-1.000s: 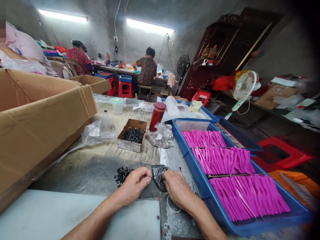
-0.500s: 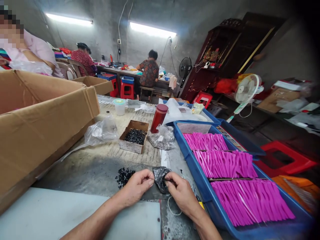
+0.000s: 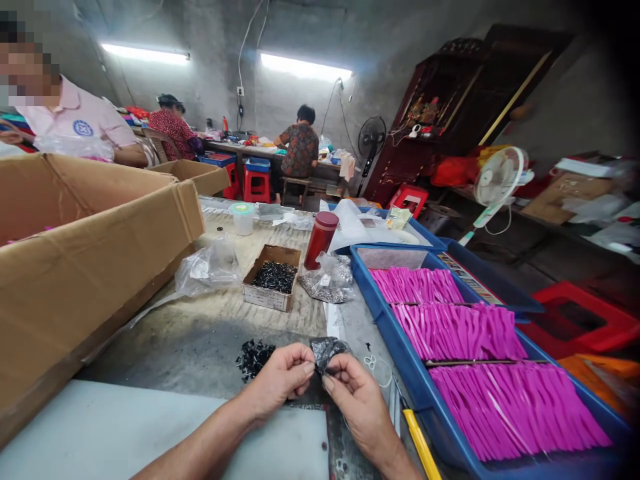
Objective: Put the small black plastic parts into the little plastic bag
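In the middle of the bench a crumpled black plastic bag [image 3: 327, 348] lies just beyond my fingertips. My left hand [image 3: 281, 381] is closed in a pinch at the bag's left edge; what sits between thumb and finger is too small to make out. My right hand [image 3: 357, 397], thumb and forefinger drawn together, is at the bag's near side and partly covers it; its fingertips hide whatever they grip. Beside my left hand is a heap of small black parts [image 3: 253, 360]. A pale mat [image 3: 150, 420] lies under my left forearm.
A blue tray [image 3: 400, 353] with rows of magenta strips [image 3: 460, 333] stands at right, a yellow-handled tool [image 3: 420, 443] beside it. Farther back are a small carton [image 3: 265, 299] of black parts, a red flask [image 3: 321, 239] and clear bags. A large cardboard box [image 3: 100, 267] borders the left.
My right hand has come out from the bag's mouth to its near edge, closer to my left hand. More of the yellow-handled tool shows. The view has shifted slightly.
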{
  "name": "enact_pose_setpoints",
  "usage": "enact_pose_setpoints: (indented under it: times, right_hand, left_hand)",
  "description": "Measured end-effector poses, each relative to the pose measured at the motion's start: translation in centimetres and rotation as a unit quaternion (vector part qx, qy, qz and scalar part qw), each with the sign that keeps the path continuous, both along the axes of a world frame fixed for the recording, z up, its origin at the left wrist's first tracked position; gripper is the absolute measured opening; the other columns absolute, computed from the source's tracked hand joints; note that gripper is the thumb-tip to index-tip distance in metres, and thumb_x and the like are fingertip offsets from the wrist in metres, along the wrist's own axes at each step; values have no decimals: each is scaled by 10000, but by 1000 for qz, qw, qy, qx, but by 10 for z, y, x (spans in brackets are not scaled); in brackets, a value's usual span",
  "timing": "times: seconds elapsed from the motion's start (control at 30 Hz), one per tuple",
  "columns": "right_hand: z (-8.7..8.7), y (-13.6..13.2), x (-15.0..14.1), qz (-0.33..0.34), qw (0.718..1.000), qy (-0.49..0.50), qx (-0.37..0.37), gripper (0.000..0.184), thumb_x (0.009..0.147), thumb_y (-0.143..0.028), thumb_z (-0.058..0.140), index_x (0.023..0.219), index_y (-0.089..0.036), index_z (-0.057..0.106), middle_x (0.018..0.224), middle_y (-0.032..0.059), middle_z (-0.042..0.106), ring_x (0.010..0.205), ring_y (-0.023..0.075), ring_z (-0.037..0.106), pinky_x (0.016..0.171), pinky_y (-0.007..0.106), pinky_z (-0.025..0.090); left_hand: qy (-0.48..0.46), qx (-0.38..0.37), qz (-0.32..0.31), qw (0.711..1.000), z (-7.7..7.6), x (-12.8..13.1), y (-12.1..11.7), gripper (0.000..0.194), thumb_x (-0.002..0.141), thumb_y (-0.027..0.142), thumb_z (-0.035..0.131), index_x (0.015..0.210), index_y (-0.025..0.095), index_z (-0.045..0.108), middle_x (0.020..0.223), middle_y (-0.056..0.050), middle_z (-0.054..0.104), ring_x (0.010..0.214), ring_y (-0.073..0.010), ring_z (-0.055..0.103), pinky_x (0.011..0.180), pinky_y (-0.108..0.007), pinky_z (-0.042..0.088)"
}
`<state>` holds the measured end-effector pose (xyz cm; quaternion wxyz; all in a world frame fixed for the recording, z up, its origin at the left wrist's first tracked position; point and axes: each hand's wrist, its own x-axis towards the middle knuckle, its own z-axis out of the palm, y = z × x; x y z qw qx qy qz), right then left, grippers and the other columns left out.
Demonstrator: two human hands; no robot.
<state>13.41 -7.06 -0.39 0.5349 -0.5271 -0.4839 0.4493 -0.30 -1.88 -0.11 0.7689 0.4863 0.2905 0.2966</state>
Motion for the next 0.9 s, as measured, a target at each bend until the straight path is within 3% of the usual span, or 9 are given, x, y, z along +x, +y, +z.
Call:
enact_pose_setpoints:
  times: [0.37, 0.9]
  right_hand:
    - [4, 1, -8, -7, 997, 82, -16, 114, 626, -219, 607, 692, -180, 523, 604, -39, 499, 560, 102, 454, 535, 204, 366]
    - [6, 1, -9, -2, 995, 103, -17, 107, 633, -218, 600, 682, -179, 513, 604, -48, 488, 559, 93, 452, 540, 198, 364]
  left_hand:
    - [-43, -54, -24, 997, -2, -1, -1, 247, 682, 334, 589, 712, 138, 442, 450, 70, 375, 399, -38, 280, 378, -172, 146]
    - [-21, -46, -33, 998, -2, 0, -1, 258, 686, 348, 581, 707, 141, 427, 443, 71, 381, 390, -35, 270, 377, -169, 148]
